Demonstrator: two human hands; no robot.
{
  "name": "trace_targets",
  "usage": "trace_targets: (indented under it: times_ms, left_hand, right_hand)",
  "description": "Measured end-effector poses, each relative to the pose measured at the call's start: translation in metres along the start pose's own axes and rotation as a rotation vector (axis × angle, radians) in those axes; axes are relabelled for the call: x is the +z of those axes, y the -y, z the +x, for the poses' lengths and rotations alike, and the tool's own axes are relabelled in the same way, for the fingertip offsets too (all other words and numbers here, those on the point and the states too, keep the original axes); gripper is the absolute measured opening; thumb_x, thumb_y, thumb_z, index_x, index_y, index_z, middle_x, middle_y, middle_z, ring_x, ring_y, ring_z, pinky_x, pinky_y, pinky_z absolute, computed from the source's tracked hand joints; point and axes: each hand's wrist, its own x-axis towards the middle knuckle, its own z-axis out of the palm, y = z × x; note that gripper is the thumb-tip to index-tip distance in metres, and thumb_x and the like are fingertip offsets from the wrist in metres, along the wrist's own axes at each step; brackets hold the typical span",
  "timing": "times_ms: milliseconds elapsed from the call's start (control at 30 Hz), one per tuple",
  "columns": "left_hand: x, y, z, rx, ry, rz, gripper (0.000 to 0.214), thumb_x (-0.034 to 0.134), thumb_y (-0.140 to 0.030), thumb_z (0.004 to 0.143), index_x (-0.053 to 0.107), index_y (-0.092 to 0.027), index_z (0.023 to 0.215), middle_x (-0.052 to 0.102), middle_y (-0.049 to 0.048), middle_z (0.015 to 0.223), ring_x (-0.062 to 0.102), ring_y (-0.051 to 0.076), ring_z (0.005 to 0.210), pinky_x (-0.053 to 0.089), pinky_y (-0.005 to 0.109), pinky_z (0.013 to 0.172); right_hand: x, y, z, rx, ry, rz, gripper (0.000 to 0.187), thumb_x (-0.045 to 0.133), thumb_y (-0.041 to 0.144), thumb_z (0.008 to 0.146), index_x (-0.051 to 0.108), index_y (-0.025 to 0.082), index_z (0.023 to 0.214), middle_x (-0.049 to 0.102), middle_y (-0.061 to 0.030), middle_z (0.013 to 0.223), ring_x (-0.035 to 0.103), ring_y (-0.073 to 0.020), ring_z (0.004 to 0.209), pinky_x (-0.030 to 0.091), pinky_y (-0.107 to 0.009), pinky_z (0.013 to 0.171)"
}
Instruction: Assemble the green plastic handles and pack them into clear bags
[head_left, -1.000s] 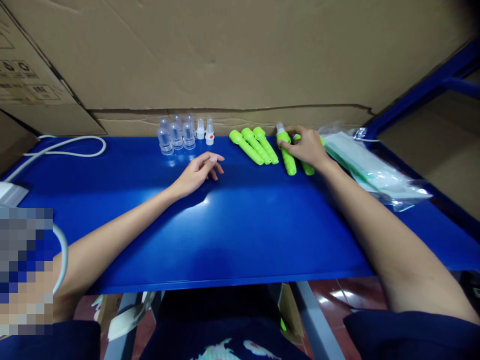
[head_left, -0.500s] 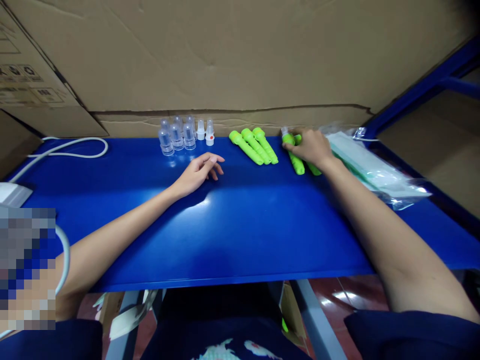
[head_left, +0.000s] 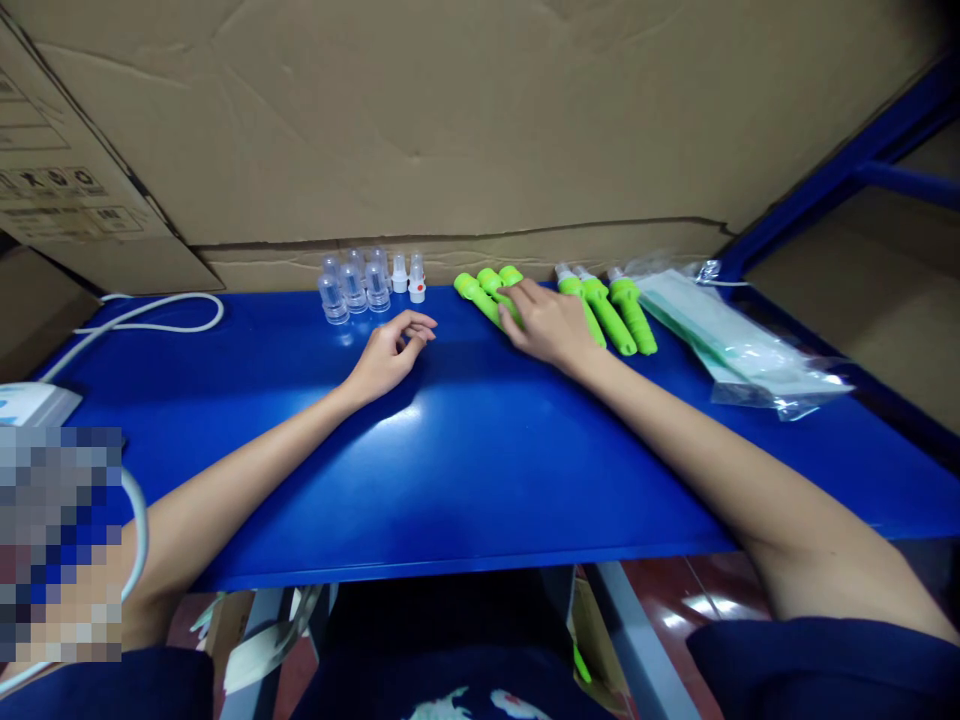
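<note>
- Fingers [head_left: 517, 296] of the right hand [head_left: 561, 326] are spread over the left trio of green tubes [head_left: 480, 301] at the far side of the blue surface [head_left: 480, 490]; their near ends are largely covered, and whether the grip is closed on one cannot be told.
- To the right, three tipped green tubes [head_left: 609, 318] are laid side by side, with pale translucent tips pointed to the far side; the leftmost is partly hidden by the right hand.
- The left hand [head_left: 382, 357] is held left of centre, its grip loosely open with fingers curled; some of the fingers are masked by the thumb.
- Clear caps [head_left: 352, 288] are stood upright at the far left; the rear ones are partly screened by the front ones.
- Just beside them, two white-collared pieces [head_left: 416, 292] are placed upright, a red dot being seen on the nearer one.
- At the right, a clear bag [head_left: 739, 340] is laid flat, its pale contents blurred by glare.
- A white cable [head_left: 221, 312] is looped at the far left; near it, a white device [head_left: 41, 403] is cut off by the frame edge, and the area below is obscured by pixelation.
</note>
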Motion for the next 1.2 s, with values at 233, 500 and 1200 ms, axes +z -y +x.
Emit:
trace_targets:
  times_ms: [233, 500, 1200]
  left_hand:
    - [-0.024, -0.006, 0.014, 0.219, -0.069, 0.473, 0.024, 0.05, -0.022, 0.096, 0.066, -0.016, 0.113, 0.07, 0.0114, 0.113, 0.065, 0.021, 0.102, 0.05, 0.036, 0.098]
    - [-0.029, -0.008, 0.049, 0.126, -0.173, 0.733, 0.043, 0.055, -0.018, 0.09, 0.058, -0.02, 0.133, 0.059, 0.0182, 0.14, 0.055, 0.035, 0.132, 0.04, 0.052, 0.111]
    - [-0.01, -0.007, 0.078, 0.103, -0.078, 1.029, 0.034, 0.048, -0.023, 0.097, 0.062, -0.01, 0.125, 0.066, 0.026, 0.131, 0.052, 0.046, 0.133, 0.031, 0.065, 0.109]
  right_hand:
    - [0.015, 0.032, -0.009, -0.104, 0.053, 0.0, 0.054, 0.026, 0.032, 0.107, 0.062, 0.012, 0.141, 0.067, -0.0178, 0.135, 0.067, -0.0322, 0.108, 0.042, -0.038, 0.072]
    - [0.017, 0.032, -0.008, -0.035, 0.039, -0.02, 0.052, 0.026, 0.03, 0.106, 0.058, 0.012, 0.143, 0.065, -0.019, 0.133, 0.064, -0.032, 0.11, 0.042, -0.037, 0.071]
    - [0.015, 0.035, -0.007, 0.034, 0.08, -0.048, 0.05, 0.026, 0.031, 0.105, 0.059, 0.011, 0.135, 0.059, -0.0217, 0.135, 0.065, -0.0309, 0.099, 0.034, -0.035, 0.061]
